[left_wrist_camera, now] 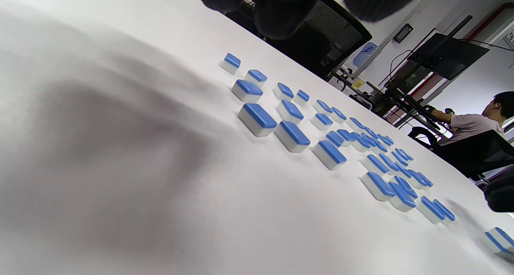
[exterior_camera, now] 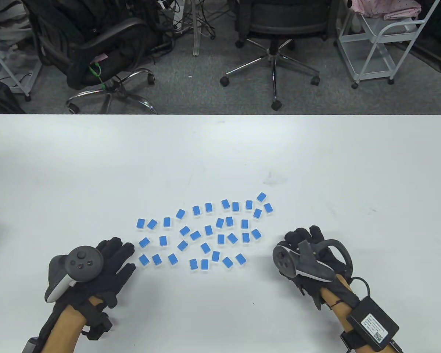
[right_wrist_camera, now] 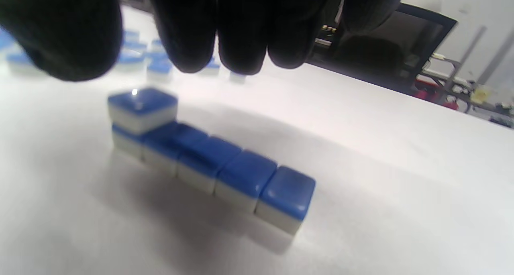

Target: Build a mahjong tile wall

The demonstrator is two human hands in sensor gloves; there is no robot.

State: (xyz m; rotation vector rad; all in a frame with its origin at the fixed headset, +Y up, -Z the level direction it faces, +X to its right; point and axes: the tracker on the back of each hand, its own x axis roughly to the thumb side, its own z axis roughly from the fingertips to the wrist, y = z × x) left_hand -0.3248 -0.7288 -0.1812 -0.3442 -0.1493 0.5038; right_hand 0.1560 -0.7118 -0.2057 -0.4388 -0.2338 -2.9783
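Right hand (exterior_camera: 308,253) fingers (right_wrist_camera: 241,34) hovered open, empty, above the wall (right_wrist_camera: 213,170); a brush could topple its stacked tile (right_wrist_camera: 142,108).

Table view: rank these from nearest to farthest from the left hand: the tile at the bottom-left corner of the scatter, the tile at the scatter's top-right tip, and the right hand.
1. Bottom-left corner tile, just right of the left hand.
2. Right hand, across the table on the right.
3. Top-right tip tile, at the scatter's far right end; close to the right hand's rank, slightly farther.
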